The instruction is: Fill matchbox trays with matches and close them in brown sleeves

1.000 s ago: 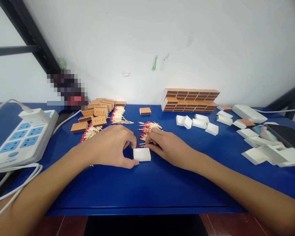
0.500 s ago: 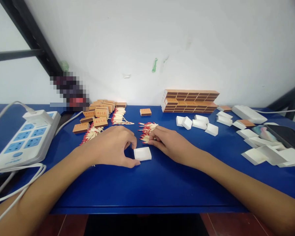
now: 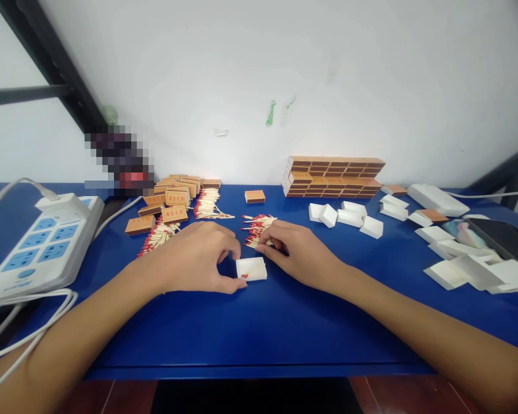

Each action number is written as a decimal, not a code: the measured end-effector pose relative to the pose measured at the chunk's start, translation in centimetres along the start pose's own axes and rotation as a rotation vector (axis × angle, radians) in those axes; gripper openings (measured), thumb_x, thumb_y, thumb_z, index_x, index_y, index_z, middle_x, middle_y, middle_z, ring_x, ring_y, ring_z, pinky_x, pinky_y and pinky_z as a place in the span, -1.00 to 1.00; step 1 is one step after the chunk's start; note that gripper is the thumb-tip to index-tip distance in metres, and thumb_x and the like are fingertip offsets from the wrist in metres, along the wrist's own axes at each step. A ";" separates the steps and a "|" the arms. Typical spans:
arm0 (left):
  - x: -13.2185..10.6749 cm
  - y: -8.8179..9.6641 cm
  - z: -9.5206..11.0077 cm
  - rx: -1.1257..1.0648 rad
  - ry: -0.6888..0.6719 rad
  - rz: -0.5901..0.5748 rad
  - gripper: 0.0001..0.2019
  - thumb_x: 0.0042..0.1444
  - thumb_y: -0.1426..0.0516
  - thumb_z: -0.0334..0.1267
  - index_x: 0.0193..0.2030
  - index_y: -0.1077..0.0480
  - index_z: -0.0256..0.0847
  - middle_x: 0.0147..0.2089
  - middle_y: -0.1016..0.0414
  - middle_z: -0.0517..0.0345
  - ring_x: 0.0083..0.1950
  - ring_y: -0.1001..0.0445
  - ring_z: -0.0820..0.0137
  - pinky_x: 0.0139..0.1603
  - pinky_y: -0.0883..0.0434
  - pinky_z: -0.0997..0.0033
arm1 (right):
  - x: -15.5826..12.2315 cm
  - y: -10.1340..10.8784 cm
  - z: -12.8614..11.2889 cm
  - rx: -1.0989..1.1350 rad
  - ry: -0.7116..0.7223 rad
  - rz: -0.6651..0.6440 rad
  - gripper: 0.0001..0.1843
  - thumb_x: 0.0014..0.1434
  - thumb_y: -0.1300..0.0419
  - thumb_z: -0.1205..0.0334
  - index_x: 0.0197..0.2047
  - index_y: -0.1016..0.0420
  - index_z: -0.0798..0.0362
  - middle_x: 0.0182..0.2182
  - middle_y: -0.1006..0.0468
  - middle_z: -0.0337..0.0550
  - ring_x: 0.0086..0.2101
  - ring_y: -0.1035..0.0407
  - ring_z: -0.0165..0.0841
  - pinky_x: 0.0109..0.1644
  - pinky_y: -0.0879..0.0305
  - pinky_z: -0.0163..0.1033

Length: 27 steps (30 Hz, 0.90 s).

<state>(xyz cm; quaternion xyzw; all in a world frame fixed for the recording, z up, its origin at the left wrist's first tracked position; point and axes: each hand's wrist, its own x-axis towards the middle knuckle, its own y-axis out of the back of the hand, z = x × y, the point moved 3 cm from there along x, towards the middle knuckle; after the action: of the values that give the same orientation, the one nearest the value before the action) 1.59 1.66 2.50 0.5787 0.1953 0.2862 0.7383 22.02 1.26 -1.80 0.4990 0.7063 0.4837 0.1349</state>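
My left hand (image 3: pixel 201 256) curves around the left end of a small white matchbox tray (image 3: pixel 254 269), its thumb at the front corner and its fingertips at the back one. A few red match heads (image 3: pixel 244 276) show inside the tray near its front left corner. Behind the tray lies a pile of red-tipped matches (image 3: pixel 252 227), heads pointing left. My right hand (image 3: pixel 291 247) rests at the right side of this pile, thumb and forefinger pinched together at its matches. How many matches the pinch takes in is hidden by the fingers.
More matches (image 3: pixel 208 204) lie behind my left hand, beside piled orange matchboxes (image 3: pixel 175 198). One matchbox (image 3: pixel 254 196) sits alone. A matchbox stack (image 3: pixel 334 178) stands by the wall. White trays (image 3: pixel 349 217) lie at right, near a phone (image 3: pixel 501 238). A power strip (image 3: pixel 47 247) lies left.
Red match heads now show in the tray, which looked bare before. My right hand has shifted slightly left at the pile. The left hand stays by the tray.
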 end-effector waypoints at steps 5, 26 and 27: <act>0.0 -0.1 0.0 0.013 -0.009 0.014 -0.72 0.07 -0.34 0.03 -0.31 -0.61 -0.16 -0.38 -0.54 0.20 -0.41 -0.39 0.41 -0.39 -0.16 0.38 | 0.1 -0.2 0.5 -0.066 -0.016 -0.018 -0.89 0.38 -0.27 0.27 -0.24 -0.54 0.04 -0.35 -0.47 -0.23 -0.40 -0.27 -0.40 -0.29 -0.13 -0.26; 0.1 -0.1 0.2 -0.002 -0.002 0.023 -0.69 0.12 -0.33 0.06 -0.24 -0.62 -0.15 -0.37 -0.52 0.23 -0.38 -0.39 0.41 -0.37 -0.16 0.36 | -0.8 1.9 0.2 -0.092 0.039 -0.072 -0.83 0.48 -0.14 0.19 -0.20 -0.42 0.01 -0.25 -0.48 -0.17 -0.34 -0.34 -0.36 -0.29 -0.17 -0.25; 0.1 -0.1 0.2 -0.001 -0.004 0.028 -0.70 0.12 -0.33 0.05 -0.24 -0.62 -0.16 -0.37 -0.52 0.23 -0.38 -0.39 0.41 -0.37 -0.15 0.36 | -0.9 2.0 -0.2 -0.082 0.054 -0.076 -0.84 0.48 -0.15 0.18 -0.19 -0.43 0.01 -0.26 -0.48 -0.18 -0.34 -0.34 -0.36 -0.29 -0.17 -0.25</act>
<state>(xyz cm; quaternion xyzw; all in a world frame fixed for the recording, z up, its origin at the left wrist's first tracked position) 1.80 1.51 2.43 0.5814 0.1858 0.2956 0.7349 23.43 0.47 -0.37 0.4527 0.7076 0.5202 0.1544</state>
